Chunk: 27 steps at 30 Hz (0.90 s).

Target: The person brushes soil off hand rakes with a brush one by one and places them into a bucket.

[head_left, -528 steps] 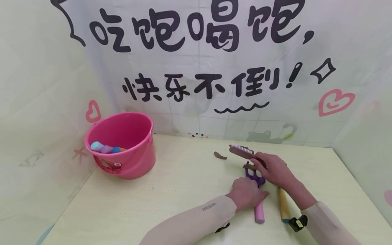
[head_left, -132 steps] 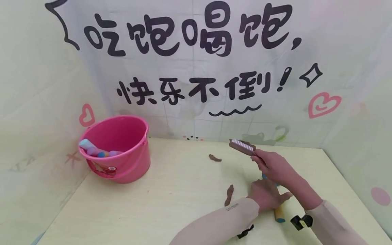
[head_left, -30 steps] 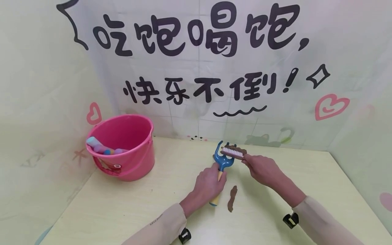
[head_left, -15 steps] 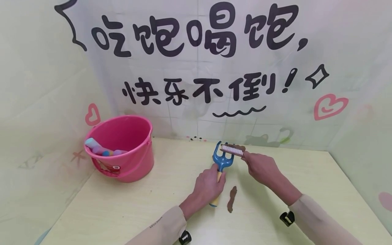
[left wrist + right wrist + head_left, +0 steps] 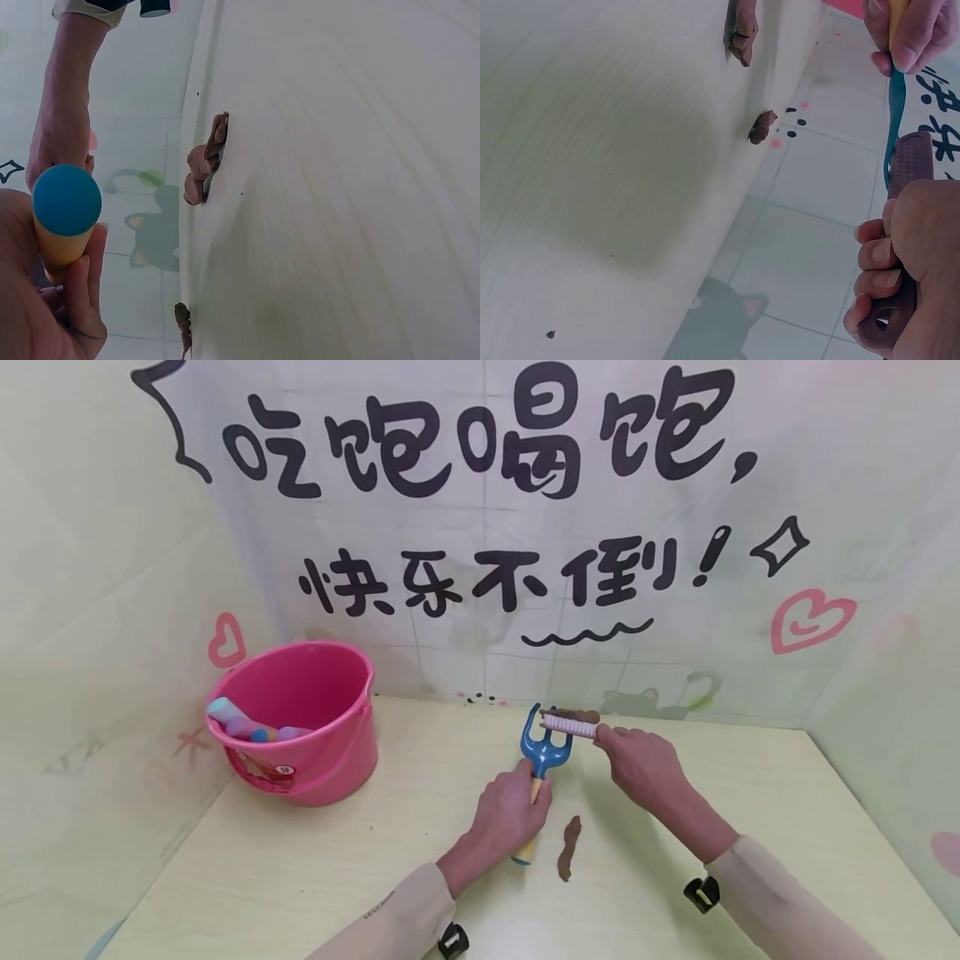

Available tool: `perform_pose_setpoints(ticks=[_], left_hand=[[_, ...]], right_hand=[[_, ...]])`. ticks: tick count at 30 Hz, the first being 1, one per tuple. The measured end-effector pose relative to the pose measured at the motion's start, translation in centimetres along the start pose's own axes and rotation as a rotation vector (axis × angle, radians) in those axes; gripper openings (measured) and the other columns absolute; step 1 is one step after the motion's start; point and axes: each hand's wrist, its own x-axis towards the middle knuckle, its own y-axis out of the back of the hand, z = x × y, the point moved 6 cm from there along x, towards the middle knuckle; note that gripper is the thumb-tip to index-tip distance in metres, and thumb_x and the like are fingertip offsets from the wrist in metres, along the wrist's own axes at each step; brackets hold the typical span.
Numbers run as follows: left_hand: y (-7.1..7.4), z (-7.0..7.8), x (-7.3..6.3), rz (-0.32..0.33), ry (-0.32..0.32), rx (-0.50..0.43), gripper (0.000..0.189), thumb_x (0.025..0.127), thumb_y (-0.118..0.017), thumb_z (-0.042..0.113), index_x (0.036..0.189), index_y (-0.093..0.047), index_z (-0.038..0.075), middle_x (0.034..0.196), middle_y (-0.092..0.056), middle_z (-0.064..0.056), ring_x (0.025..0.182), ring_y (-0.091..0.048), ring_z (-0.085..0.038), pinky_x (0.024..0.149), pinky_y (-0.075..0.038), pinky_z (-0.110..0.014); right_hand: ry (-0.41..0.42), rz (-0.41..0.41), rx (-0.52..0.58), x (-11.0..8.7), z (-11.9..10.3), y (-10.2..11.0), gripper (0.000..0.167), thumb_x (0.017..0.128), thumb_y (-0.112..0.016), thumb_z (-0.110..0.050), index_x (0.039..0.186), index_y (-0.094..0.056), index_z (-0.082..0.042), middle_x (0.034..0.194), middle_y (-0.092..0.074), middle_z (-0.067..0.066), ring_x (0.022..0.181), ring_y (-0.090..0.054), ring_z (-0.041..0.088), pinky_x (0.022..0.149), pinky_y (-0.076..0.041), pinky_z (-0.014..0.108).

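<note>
My left hand (image 5: 504,814) grips the handle of a small garden fork (image 5: 545,754) with blue prongs, raised over the table. The handle's blue end cap (image 5: 67,201) faces the left wrist camera. A brown brush (image 5: 570,725) with pale bristles is held by its handle in my right hand (image 5: 647,768); the bristles lie across the prongs in the head view. In the right wrist view, the brush's back (image 5: 915,154) overlaps the fork's blue neck (image 5: 896,105). A crumpled brown strip (image 5: 569,850) lies on the table below the hands.
A pink bucket (image 5: 352,760) stands at the back left with several colourful handles (image 5: 243,725) inside. In the right wrist view, a smaller brown scrap (image 5: 763,127) lies near the table's back edge. A printed curtain (image 5: 465,643) hangs behind the table (image 5: 300,877).
Earlier, my left hand held a purple fork with a pink handle; it has since left the table. The blue fork was picked up and moved left. Recently the brush has tilted over its prongs.
</note>
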Motion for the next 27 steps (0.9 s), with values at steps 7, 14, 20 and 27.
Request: perform_pose_setpoints(ticks=[7,14,20,27], left_hand=[[0.02,-0.07,-0.17,0.006,-0.007,0.016,0.019,0.101,-0.061,0.024,0.095,-0.053,0.007,0.063,-0.049,0.002,0.046,-0.048,-0.009,0.04,-0.041,-0.026],[0.02,0.04,-0.06,-0.007,0.01,-0.007,0.019,0.101,-0.062,0.023,0.097,-0.054,0.006,0.063,-0.049,0.002,0.046,-0.048,-0.009,0.04,-0.041,-0.025],[0.29,0.3,0.16,-0.006,0.028,-0.02,0.02,0.102,-0.062,0.024,0.098,-0.054,0.005,0.063,-0.05,0.001,0.046,-0.049,-0.01,0.04,-0.041,-0.025],[0.5,0.28,0.23,0.002,0.016,-0.01,0.02,0.101,-0.062,0.024,0.097,-0.054,0.006,0.063,-0.05,0.002,0.045,-0.049,-0.01,0.04,-0.042,-0.025]], right_hand=[[0.0,0.007,0.017,-0.03,0.09,0.1,0.018,0.096,-0.07,-0.009,0.093,-0.053,-0.011,0.062,-0.051,0.003,0.048,-0.043,0.02,0.038,-0.04,0.036],[0.046,0.053,-0.044,-0.26,-0.1,0.29,0.019,0.092,-0.072,-0.002,0.096,-0.055,-0.008,0.068,-0.057,0.006,0.054,-0.05,0.023,0.045,-0.042,0.035],[0.058,0.09,-0.083,-0.26,-0.22,0.46,0.019,0.091,-0.072,0.0,0.097,-0.056,-0.006,0.074,-0.061,0.009,0.062,-0.057,0.028,0.051,-0.044,0.037],[0.041,0.071,-0.074,-0.16,-0.19,0.34,0.019,0.091,-0.072,0.0,0.098,-0.056,-0.006,0.078,-0.065,0.011,0.063,-0.058,0.028,0.053,-0.046,0.037]])
